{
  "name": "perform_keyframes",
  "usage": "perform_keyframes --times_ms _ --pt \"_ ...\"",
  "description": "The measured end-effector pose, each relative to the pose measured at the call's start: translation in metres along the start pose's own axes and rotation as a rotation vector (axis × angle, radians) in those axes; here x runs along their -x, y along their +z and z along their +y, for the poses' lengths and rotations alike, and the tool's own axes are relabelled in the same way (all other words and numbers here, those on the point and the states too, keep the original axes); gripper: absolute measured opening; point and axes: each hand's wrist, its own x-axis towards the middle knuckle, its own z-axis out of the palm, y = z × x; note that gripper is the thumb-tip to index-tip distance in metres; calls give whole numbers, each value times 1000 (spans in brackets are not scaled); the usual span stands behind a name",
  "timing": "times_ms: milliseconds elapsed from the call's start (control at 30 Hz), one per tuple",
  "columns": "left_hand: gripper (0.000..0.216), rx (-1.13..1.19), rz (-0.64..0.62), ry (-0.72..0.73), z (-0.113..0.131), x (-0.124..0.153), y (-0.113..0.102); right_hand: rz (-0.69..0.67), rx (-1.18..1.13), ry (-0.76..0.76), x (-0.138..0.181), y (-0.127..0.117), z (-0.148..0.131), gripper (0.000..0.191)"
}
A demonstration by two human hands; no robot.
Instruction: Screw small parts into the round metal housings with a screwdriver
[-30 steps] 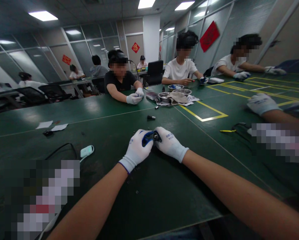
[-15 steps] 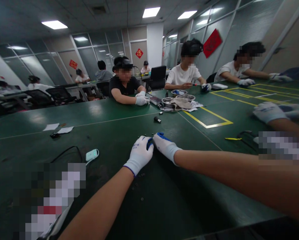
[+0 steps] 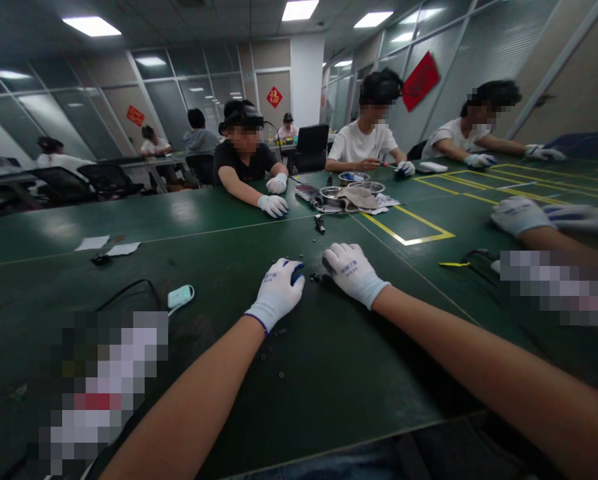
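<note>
My left hand [image 3: 277,288], in a white glove with blue fingertips, rests on the green table [image 3: 219,393]. Its fingers are bent, and a gap shows between thumb and forefinger with nothing visible in it. To the right, my right hand [image 3: 355,273] is palm down with its fingers curled under. Small dark parts [image 3: 316,277] lie at its fingertips; what is under the fingers is hidden. Several tiny rings, like nuts [image 3: 281,375], are scattered below my left wrist, and more small bits lie just beyond my hands. A black part [image 3: 320,224] lies farther off.
Opposite, a co-worker's gloved hand [image 3: 273,205] lies on the table. Metal bowls [image 3: 333,193] and a cloth [image 3: 361,198] stand beyond my hands. A white device [image 3: 181,296] with a cable is at left. Another person's gloved hand [image 3: 521,215] is at right.
My right hand has moved right, away from my left, and turned palm down. Small dark parts now show beside it. The co-worker opposite has reached one hand toward the near side.
</note>
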Motion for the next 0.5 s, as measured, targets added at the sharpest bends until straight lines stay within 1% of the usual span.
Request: perform_keyframes --times_ms 67,133,200,300,400,433,500 --pt "43 -48 -58 61 1 -1 1 54 -91 91 1 7 5 23" --pt "48 -102 -105 134 2 -3 2 95 -195 115 0 14 8 24" --pt "46 -149 -139 180 3 -6 3 123 -294 83 -2 20 10 22" --pt "42 -168 -161 191 3 -10 4 143 -420 25 -4 23 11 20" --pt "46 -59 -110 201 5 -10 4 169 -519 5 -4 23 9 22" --pt "50 10 -68 210 5 -10 4 193 -548 3 -4 23 7 27" --pt "58 164 39 216 8 -10 4 256 -609 9 -4 23 1 44"
